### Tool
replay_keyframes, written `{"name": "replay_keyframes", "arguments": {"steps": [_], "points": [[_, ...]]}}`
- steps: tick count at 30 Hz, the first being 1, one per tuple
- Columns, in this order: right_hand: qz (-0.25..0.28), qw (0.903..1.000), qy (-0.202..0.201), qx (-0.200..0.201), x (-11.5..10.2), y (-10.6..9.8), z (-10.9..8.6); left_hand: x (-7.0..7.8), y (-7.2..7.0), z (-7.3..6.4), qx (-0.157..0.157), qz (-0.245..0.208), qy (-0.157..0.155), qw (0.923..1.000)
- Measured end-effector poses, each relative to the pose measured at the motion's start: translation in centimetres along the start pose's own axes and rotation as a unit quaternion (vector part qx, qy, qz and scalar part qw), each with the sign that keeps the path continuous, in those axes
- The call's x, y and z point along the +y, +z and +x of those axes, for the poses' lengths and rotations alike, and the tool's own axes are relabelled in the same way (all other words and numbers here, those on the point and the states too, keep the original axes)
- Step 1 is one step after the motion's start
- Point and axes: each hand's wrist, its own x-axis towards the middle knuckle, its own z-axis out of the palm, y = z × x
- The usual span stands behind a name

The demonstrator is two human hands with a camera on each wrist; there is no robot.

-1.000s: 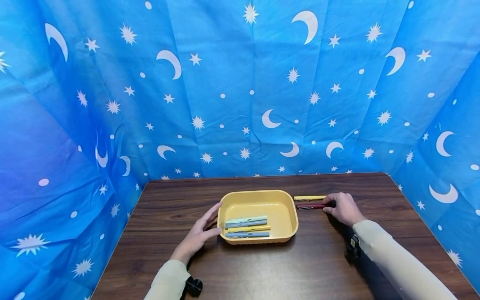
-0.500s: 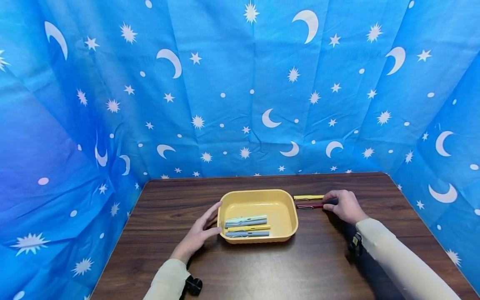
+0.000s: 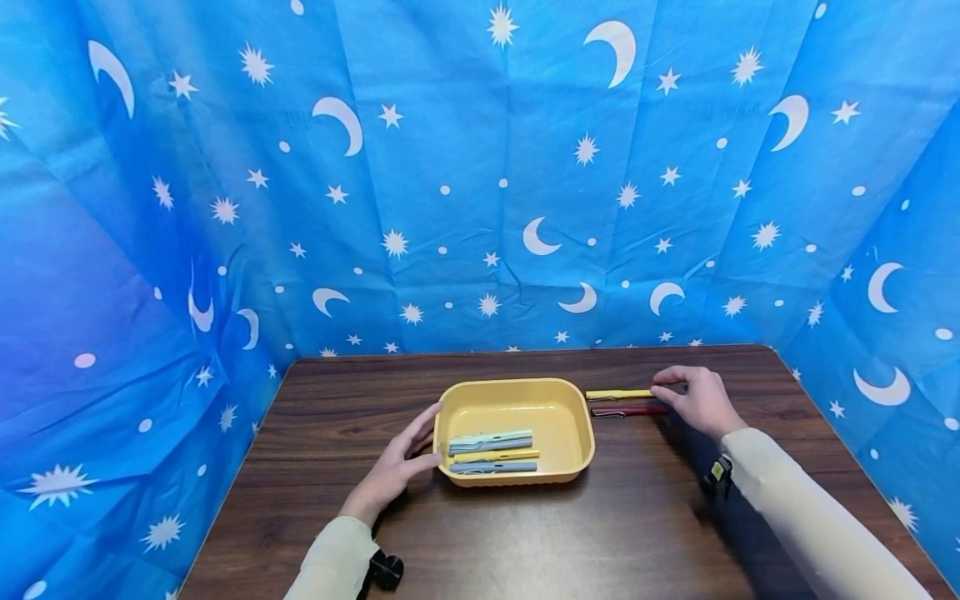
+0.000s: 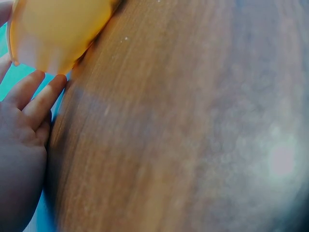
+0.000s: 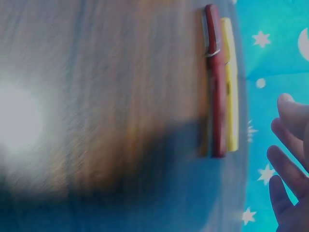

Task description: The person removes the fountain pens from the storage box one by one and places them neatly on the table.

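Observation:
My left hand (image 3: 393,465) spreads thumb and fingers against the left end of a yellow tray (image 3: 558,433); the left wrist view shows straight fingertips (image 4: 60,81) at its outer wall. Several pens lie in the tray's front left part: a pale green one, a yellow pen (image 3: 497,457) and blue-grey pens (image 3: 495,468). To the right of the tray, a yellow pen (image 3: 617,395) and a dark red pen (image 3: 628,411) lie side by side on the table. Just off their right ends is my right hand (image 3: 701,402), its fingers loosely bent and holding nothing; the right wrist view shows a gap between fingers and pens.
The dark wood table (image 3: 525,542) ends in a back edge not far behind the tray and pens. Blue cloth (image 3: 450,208) with white moons and stars hangs behind and at both sides. Each wrist carries a small black device (image 3: 387,570).
My right hand has let go of the dark red pen and lifted slightly back and to the right. Both loose pens stay beside the tray. The left hand has kept its place.

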Motion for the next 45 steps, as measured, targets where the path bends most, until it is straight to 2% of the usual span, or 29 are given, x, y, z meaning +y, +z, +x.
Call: {"name": "replay_keyframes", "arguments": {"steps": [11,19,26,32,40,45], "points": [[0.048,0.9986,-0.019,0.009,-4.8,0.5,0.9,0.0,-0.1,0.0,0.0,-0.003,0.003,1.0],[0.091,0.9954,-0.022,-0.018,-8.1,1.4,1.5,-0.1,0.0,0.1,-0.003,-0.005,0.007,1.0],[0.117,0.9918,-0.044,-0.028,-10.3,3.1,2.2,-0.2,0.0,0.0,-0.003,0.006,0.01,0.9999],[0.141,0.9872,-0.05,-0.057,-12.5,4.3,3.0,-0.1,0.0,0.0,0.0,0.0,0.008,1.0],[0.164,0.9792,-0.082,-0.086,-15.4,5.9,3.9,0.0,0.1,-0.1,0.0,-0.006,0.007,1.0],[0.158,0.9769,-0.103,-0.1,-16.8,6.8,4.8,-0.1,0.1,-0.1,-0.001,-0.003,0.012,0.9999]]}}
